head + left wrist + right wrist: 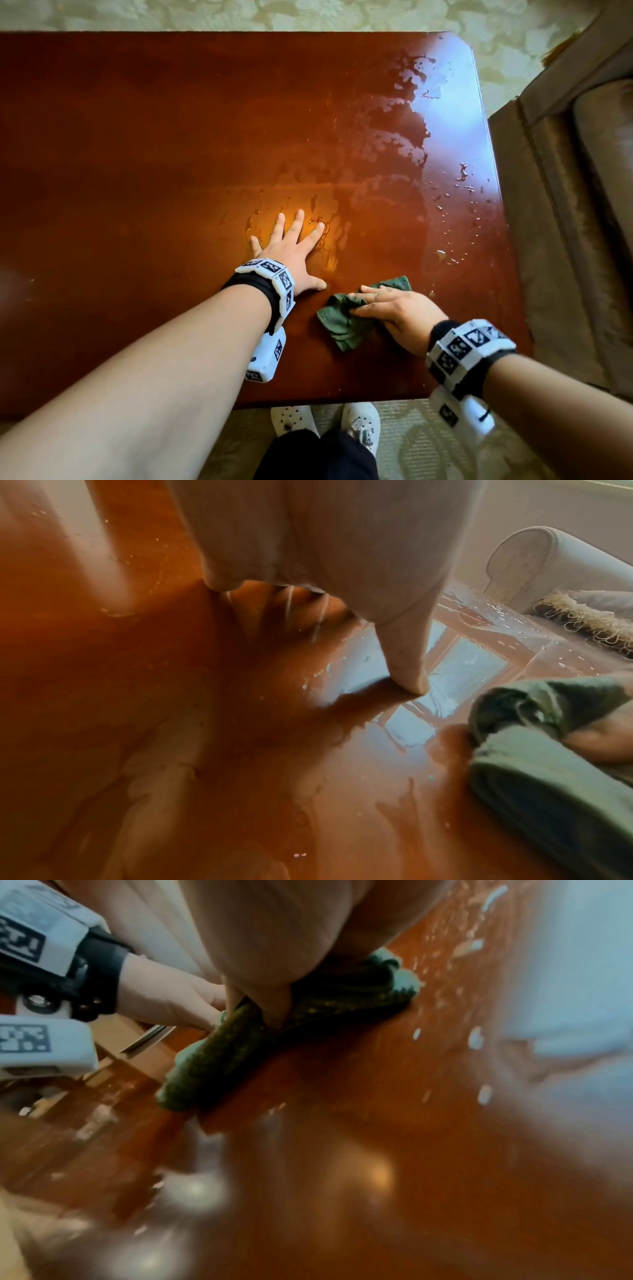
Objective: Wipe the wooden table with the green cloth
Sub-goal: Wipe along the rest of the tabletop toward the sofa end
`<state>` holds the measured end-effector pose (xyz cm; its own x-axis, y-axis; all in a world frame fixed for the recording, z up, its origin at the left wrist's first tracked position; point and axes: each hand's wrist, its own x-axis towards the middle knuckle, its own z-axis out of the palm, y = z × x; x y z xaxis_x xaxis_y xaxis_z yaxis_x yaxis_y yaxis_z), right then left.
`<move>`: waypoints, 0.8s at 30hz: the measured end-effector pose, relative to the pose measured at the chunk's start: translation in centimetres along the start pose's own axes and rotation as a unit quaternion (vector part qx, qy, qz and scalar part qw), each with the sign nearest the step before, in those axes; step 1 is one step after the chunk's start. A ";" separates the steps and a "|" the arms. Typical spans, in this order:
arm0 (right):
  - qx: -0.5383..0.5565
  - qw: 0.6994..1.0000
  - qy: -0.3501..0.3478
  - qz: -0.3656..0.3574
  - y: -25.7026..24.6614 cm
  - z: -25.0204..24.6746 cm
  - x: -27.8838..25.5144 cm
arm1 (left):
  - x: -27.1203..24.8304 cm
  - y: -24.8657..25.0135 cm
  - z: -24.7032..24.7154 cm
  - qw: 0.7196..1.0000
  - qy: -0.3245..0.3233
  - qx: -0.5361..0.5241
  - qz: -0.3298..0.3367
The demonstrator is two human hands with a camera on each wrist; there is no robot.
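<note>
Right hand [394,313] pressing flat on bunched cloth [342,325] lower centre of frame, left hand [291,250] splayed flat on wet table [137,154] just beside it

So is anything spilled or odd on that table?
Yes. The wooden table is wet: smeared water streaks and loose droplets cover its right side, near the sofa. The right hand presses the bunched green cloth down, while the left hand lies flat in a wet patch.

head: looks down on table [171,137] | wrists: low, close, sharing cloth [548,777]
</note>
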<state>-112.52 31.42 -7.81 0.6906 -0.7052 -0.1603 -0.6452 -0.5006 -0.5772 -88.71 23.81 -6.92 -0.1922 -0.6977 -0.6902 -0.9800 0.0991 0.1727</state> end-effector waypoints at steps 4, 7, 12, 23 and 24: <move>-0.017 0.998 0.033 0.042 2.6 -2.3 2.3 | -0.1 -0.1 0.2 1.000 0.005 -0.005 -0.003; 0.012 0.969 0.175 0.172 4.5 -4.1 4.5 | -0.1 0.0 0.2 1.000 0.012 -0.011 -0.003; 0.070 0.923 0.228 0.302 4.2 -3.9 7.2 | -0.5 0.0 0.4 1.000 0.024 -0.010 -0.006; 0.025 0.993 0.065 0.093 -2.4 4.0 -2.7 | -3.0 -0.6 3.3 0.999 0.040 -0.004 -0.004; 0.020 0.997 0.047 0.066 -2.8 4.2 -3.7 | -3.4 -0.6 3.5 0.999 0.038 -0.004 -0.006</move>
<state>-111.89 37.51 -8.98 0.5661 -0.8084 -0.1614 -0.7127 -0.3816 -0.5886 -87.62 28.56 -7.16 -0.1760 -0.7500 -0.6376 -0.9816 0.0846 0.1715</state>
